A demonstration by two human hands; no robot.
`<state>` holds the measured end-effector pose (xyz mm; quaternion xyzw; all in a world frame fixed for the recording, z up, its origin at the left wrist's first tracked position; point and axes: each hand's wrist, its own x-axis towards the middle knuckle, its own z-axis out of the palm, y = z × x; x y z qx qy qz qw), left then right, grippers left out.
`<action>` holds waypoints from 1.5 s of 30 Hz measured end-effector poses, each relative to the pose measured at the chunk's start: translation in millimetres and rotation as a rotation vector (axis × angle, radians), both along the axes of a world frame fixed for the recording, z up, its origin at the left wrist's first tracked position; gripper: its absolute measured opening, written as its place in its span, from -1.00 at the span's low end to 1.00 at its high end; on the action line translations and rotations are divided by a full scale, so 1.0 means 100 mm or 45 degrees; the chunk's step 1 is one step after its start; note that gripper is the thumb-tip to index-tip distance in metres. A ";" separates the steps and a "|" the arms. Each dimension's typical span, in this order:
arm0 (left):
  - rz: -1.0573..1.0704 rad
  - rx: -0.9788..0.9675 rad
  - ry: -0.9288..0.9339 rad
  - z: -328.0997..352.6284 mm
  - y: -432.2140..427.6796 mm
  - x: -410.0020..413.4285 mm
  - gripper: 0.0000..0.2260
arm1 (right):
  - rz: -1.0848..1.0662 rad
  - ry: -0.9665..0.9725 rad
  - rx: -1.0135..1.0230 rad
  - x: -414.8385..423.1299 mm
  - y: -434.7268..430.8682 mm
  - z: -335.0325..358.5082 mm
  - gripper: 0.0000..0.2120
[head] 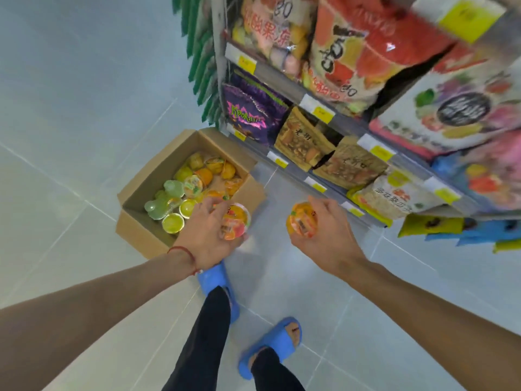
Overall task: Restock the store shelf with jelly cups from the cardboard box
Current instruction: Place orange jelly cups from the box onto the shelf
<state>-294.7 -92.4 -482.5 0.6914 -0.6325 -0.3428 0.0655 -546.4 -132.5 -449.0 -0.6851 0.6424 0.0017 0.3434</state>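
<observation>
An open cardboard box (141, 227) stands on the floor beside the shelf, holding several green, yellow and orange jelly cups (180, 190). My left hand (205, 232) hovers over the box's near right corner and grips an orange jelly cup (235, 221), with a second cup seemingly under the fingers. My right hand (324, 230) is to the right of the box, above the floor, and holds another orange jelly cup (301, 222). The store shelf (315, 176) rises on the right with yellow price tags along its edges.
Snack bags fill the shelf: purple bags (251, 114), brown bags (304, 139) and large red and white packs (366, 52) higher up. Green packets (203, 66) hang at the shelf's end. My feet in blue slippers (270, 348) stand on pale floor tiles below the hands.
</observation>
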 end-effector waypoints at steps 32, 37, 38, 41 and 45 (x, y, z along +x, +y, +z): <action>-0.567 -1.200 0.317 5.79 -0.88 -3.15 -0.49 | -0.364 0.048 -1.226 -2.72 0.29 5.36 -0.42; -0.592 -1.283 0.441 6.30 -1.08 -3.53 -0.55 | -0.403 0.053 -1.358 -2.98 0.08 5.83 -0.52; -0.604 -1.302 0.459 6.39 -1.14 -3.60 -0.56 | -0.430 0.043 -1.382 -3.03 0.03 5.92 -0.54; -0.668 -1.363 0.470 6.59 -1.35 -3.80 -0.59 | -0.492 0.032 -1.461 -3.15 -0.13 6.14 -0.55; -0.680 -1.423 0.486 6.73 -1.62 -4.02 -0.62 | -0.586 0.050 -1.516 -3.32 -0.38 6.36 -0.57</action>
